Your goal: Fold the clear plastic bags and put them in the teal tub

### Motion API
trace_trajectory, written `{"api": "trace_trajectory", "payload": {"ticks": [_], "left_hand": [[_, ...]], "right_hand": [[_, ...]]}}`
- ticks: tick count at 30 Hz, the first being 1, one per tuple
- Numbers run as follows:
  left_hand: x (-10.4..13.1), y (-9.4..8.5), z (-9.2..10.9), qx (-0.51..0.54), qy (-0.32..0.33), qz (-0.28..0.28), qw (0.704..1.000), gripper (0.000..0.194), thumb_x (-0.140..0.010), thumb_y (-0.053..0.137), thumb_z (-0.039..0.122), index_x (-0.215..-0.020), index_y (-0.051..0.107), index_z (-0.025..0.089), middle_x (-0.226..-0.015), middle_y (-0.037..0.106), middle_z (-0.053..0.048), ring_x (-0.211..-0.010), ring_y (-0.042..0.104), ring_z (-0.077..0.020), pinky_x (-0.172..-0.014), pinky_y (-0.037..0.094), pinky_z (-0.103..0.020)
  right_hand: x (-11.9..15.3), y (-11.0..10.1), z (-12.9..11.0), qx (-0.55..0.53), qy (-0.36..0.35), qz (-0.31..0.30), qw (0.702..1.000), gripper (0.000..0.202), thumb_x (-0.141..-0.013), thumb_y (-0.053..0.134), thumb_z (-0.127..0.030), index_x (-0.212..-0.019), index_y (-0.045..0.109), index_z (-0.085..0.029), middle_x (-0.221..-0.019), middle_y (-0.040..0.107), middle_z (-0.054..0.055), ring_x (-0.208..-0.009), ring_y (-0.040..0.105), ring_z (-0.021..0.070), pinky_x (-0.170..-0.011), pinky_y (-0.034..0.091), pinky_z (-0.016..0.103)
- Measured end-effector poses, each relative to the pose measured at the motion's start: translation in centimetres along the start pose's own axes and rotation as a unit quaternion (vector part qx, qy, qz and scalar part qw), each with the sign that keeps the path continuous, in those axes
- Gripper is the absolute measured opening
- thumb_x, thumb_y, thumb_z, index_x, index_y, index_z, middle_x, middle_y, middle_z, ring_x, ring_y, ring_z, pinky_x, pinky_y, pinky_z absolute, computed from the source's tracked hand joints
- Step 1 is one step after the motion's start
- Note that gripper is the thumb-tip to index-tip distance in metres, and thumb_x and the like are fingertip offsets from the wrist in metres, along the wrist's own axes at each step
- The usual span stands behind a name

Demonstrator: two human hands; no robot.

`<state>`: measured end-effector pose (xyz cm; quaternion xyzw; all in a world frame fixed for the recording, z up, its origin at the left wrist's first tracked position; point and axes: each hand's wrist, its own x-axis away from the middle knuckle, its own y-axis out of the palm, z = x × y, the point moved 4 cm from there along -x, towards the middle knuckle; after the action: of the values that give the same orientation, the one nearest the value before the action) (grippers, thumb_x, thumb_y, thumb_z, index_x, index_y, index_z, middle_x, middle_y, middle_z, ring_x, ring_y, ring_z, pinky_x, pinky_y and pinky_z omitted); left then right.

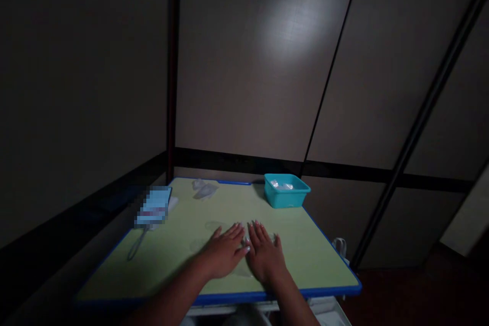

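Observation:
My left hand (226, 252) lies palm down near the middle of the tabletop, its fingers stretched out and angled toward the right. Close beside it, my right hand (264, 254) is also flat, fingers pointing away from me. The two thumbs nearly meet or touch. Under and around both hands lies a clear, see-through sheet or bag (243, 269), hard to make out against the pale green surface. Its exact kind cannot be told, and the hands cover much of it.
The pale green table (313, 260) has a blue rim. A turquoise basket (287, 196) with clear packets inside stands at the back right. Crumpled clear plastic (205, 189) lies at the back. A blurred-out phone-like item (153, 207) with a strap sits at the left. Dark wall panels (244, 86) rise behind.

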<state>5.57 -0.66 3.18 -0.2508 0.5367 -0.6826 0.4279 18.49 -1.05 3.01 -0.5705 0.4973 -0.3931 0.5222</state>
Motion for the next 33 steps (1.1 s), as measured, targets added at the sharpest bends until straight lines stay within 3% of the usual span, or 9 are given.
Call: {"api": "trace_trajectory", "payload": {"ticks": [7,12,15,18,22,27,33], "left_hand": [[2.2,-0.6,-2.8,-0.015,-0.015,-0.006,1.0,0.062,-0.085,0.023,0.058,-0.139,0.016,0.028,-0.147,0.014,-0.004,-0.134,0.011,-0.0225,-0.105,0.01,-0.052],[3.8,-1.9,-5.5,-0.024,-0.083,0.009,0.996,0.064,-0.085,0.019,0.059,-0.139,0.019,0.024,-0.146,0.015,-0.007,-0.134,0.011,-0.0238,-0.104,0.009,-0.055],[4.0,-2.8,-5.1,-0.033,-0.121,0.045,0.991,0.066,-0.085,0.021,0.059,-0.138,0.024,0.021,-0.146,0.014,-0.01,-0.135,0.006,-0.0252,-0.104,0.007,-0.056],[3.1,-3.1,-2.9,-0.01,-0.089,0.062,0.994,0.063,-0.086,0.017,0.058,-0.138,0.023,0.023,-0.146,0.016,-0.008,-0.135,0.008,-0.0228,-0.104,0.009,-0.055],[1.6,-2.0,-1.1,0.015,-0.058,0.053,0.997,0.063,-0.087,0.009,0.057,-0.138,0.023,0.024,-0.145,0.019,-0.007,-0.134,0.012,-0.022,-0.105,0.008,-0.055],[1.1,-0.3,-2.6,-0.008,-0.097,0.053,0.994,0.066,-0.086,0.006,0.058,-0.138,0.025,0.022,-0.145,0.021,-0.006,-0.134,0.013,-0.0218,-0.105,0.007,-0.054],[0.7,-0.3,-4.4,-0.022,-0.144,0.048,0.988,0.067,-0.084,0.007,0.06,-0.138,0.023,0.023,-0.146,0.016,-0.004,-0.134,0.01,-0.0237,-0.103,0.006,-0.057]], "right_hand": [[0.1,0.3,0.4,0.026,-0.003,-0.011,1.0,0.054,-0.088,0.007,-0.052,-0.139,0.01,-0.033,-0.147,0.009,0.0,-0.134,0.007,0.0203,-0.102,0.008,0.054],[-0.1,0.1,0.6,0.055,-0.005,-0.007,0.998,0.055,-0.087,0.007,-0.055,-0.138,0.01,-0.036,-0.146,0.009,-0.001,-0.134,0.007,0.0217,-0.101,0.004,0.059],[-0.3,-0.1,-0.4,0.065,0.011,0.006,0.998,0.055,-0.087,0.008,-0.054,-0.138,0.011,-0.034,-0.146,0.005,-0.001,-0.134,0.005,0.0221,-0.099,-0.002,0.062],[-0.7,0.0,-2.3,0.057,-0.005,0.009,0.998,0.054,-0.089,0.007,-0.049,-0.139,0.011,-0.031,-0.146,0.005,-0.002,-0.134,0.005,0.02,-0.1,-0.004,0.06],[-1.1,0.8,-3.8,0.035,-0.031,-0.021,0.999,0.051,-0.089,0.009,-0.044,-0.139,0.013,-0.031,-0.146,0.008,-0.002,-0.134,0.005,0.0191,-0.102,0.001,0.058],[-1.4,1.4,-3.5,0.021,-0.04,-0.016,0.999,0.052,-0.089,0.01,-0.045,-0.139,0.013,-0.033,-0.147,0.007,-0.001,-0.134,0.006,0.0197,-0.101,0.005,0.058],[-3.1,1.6,-3.7,0.005,-0.054,-0.012,0.998,0.053,-0.088,0.009,-0.049,-0.138,0.013,-0.034,-0.147,0.008,-0.001,-0.134,0.008,0.0188,-0.101,0.005,0.057]]}}
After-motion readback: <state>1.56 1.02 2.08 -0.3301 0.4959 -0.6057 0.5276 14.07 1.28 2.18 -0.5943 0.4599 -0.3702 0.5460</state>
